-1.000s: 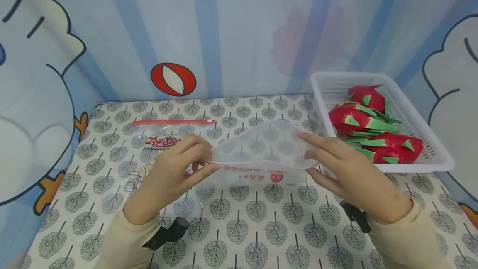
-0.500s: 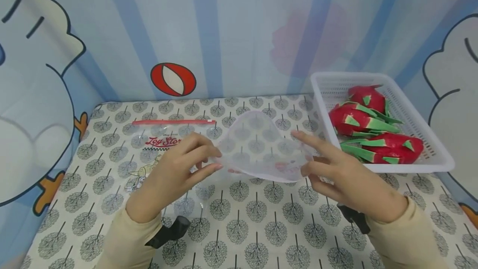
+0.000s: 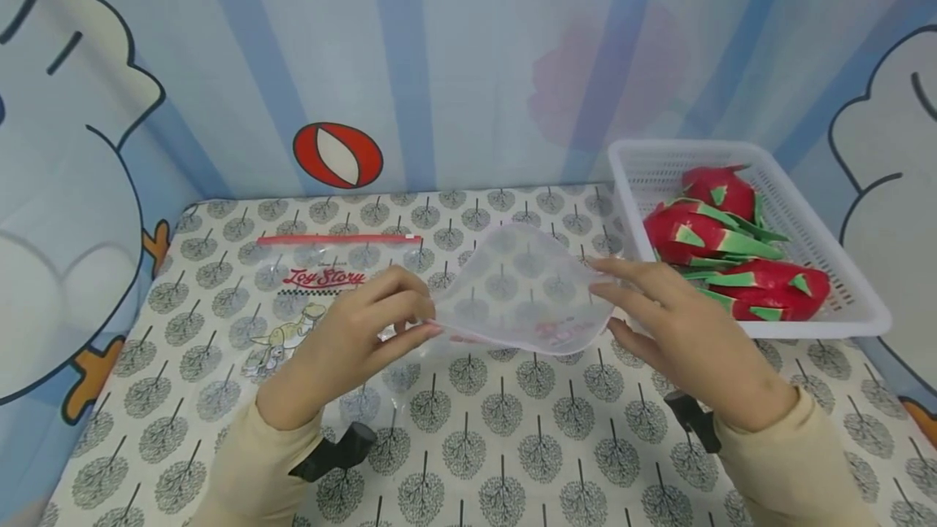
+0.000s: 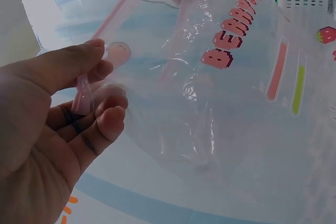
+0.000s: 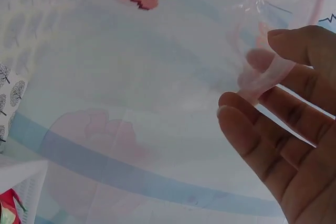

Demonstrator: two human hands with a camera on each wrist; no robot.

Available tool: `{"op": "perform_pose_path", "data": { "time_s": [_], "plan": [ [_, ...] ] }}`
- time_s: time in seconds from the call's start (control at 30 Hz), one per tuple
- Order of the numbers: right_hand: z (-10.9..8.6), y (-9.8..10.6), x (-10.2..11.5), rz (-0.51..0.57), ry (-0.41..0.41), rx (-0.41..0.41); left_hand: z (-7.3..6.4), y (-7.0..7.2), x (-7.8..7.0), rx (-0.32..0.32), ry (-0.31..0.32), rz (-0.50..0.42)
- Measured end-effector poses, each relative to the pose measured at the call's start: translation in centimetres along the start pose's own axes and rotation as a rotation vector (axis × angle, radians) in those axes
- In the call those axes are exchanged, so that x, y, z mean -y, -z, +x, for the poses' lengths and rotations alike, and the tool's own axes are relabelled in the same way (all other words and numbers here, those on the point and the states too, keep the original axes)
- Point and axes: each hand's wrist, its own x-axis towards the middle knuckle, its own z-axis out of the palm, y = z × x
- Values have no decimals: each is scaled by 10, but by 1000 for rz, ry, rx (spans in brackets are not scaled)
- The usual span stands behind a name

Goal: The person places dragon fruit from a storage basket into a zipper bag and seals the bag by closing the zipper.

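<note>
A clear zip bag [image 3: 512, 291] with a pale pink rim hangs between the two hands, its mouth spread apart. In the left wrist view the zip bag [image 4: 173, 98] carries red "BERRY" lettering and coloured bars. My left hand [image 3: 359, 332] pinches the left corner of its mouth between thumb and fingers. At the opposite corner, my right hand [image 3: 673, 324] holds the rim loosely, the thumb on one side and fingertips showing through the plastic in the right wrist view. Flat on the table lies another clear zip bag [image 3: 322, 279], with a red slider strip and "Toy Story" print, partly behind the left hand.
A white plastic basket [image 3: 871, 320] stands at the back right, close beyond the right hand. Several red toy dragon fruits [image 3: 776, 291] with green leaves lie in it. The table has a tree-print cloth [image 3: 512, 462], and a blue striped curtain [image 3: 483, 63] hangs behind.
The bag's mouth has widened, its far edge rising and its near edge bowing down toward the person. The right hand's fingers lifted and shifted along the rim; the left hand moved slightly right.
</note>
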Motion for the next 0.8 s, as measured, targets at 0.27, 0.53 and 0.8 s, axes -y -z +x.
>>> {"op": "perform_pose_path", "data": {
  "time_s": [0.27,0.53,0.8],
  "plan": [
    [-1,-4,-4,-28,-38,-74,0,-3,6,-47,1,-65],
    [-1,-6,-5,-52,-201,-43,0,-6,8,-81,22,-55],
    [2,-9,-4,17,-294,-70,-1,-12,10,-70,23,-15]
  ]
}}
